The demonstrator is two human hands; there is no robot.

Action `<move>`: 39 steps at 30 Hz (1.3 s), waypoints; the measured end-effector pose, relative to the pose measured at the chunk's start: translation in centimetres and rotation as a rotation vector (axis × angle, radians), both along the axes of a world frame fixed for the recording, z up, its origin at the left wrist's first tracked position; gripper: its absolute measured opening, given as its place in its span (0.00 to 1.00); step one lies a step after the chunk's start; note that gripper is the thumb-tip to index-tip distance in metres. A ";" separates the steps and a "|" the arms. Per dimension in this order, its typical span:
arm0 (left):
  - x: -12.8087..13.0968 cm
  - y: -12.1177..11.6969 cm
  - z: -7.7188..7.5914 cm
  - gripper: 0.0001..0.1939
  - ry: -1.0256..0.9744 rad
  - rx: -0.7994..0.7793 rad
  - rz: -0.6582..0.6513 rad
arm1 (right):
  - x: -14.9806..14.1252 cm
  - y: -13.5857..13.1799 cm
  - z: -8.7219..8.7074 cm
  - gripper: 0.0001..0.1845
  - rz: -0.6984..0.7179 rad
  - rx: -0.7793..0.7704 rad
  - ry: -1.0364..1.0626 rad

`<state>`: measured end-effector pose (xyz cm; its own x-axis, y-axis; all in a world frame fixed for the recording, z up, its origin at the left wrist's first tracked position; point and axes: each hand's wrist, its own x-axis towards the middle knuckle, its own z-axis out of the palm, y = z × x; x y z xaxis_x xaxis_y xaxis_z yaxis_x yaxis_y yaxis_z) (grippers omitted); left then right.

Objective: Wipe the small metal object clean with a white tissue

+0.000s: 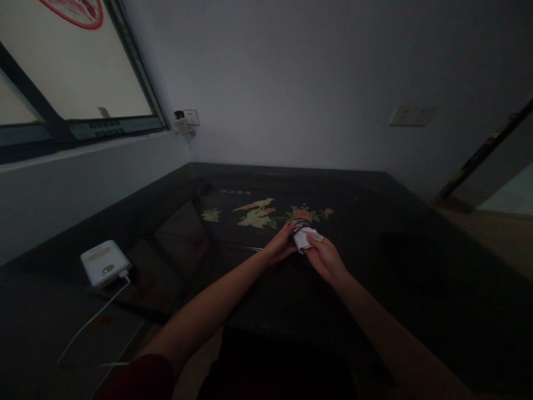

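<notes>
The small dark object (302,223) with shiny bands, too dim to name surely, could slip and knock on the table if the left fingers slackened, since its surface looks smooth and a loose cloth may give poor grip. The white cloth (306,240), which might be paper, could bunch or slide off if the right thumb pushed unevenly, its near edge hanging free. Both lie between the hands, out in front of the person, the cloth against the near side of the object. The left hand (283,243) is closed around the object's left side; the right hand (327,258) pinches the cloth from the right, thumb on top. Whether the object also touches the black table (258,300) beneath, I cannot tell. Farther out, well to the left, a white box (105,261) sits with a white cable (89,320) trailing over the edge; an elbow catching that cable could drag the box.
</notes>
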<state>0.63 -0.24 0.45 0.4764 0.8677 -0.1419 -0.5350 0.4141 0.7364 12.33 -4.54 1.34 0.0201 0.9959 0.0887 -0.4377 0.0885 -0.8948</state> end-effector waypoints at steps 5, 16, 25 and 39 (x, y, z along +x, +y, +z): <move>-0.2 0.1 -0.3 0.15 -0.024 0.014 -0.013 | 0.6 -0.3 0.3 0.12 0.038 0.032 -0.404; -0.1 1.1 -1.8 0.17 -0.047 0.077 -0.031 | 0.7 -2.2 2.4 0.22 0.107 0.414 -1.706; 0.1 0.7 -1.2 0.14 -0.020 0.139 -0.011 | -0.7 -2.9 2.4 0.22 -0.052 0.394 -1.832; 0.0 0.4 -0.7 0.16 -0.028 0.054 -0.026 | -0.9 -0.7 0.6 0.08 -0.041 -0.051 0.178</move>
<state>0.60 0.21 -0.28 0.5022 0.8609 -0.0821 -0.5448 0.3887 0.7430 11.46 -5.25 1.97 0.0720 0.9970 0.0295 -0.5866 0.0662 -0.8072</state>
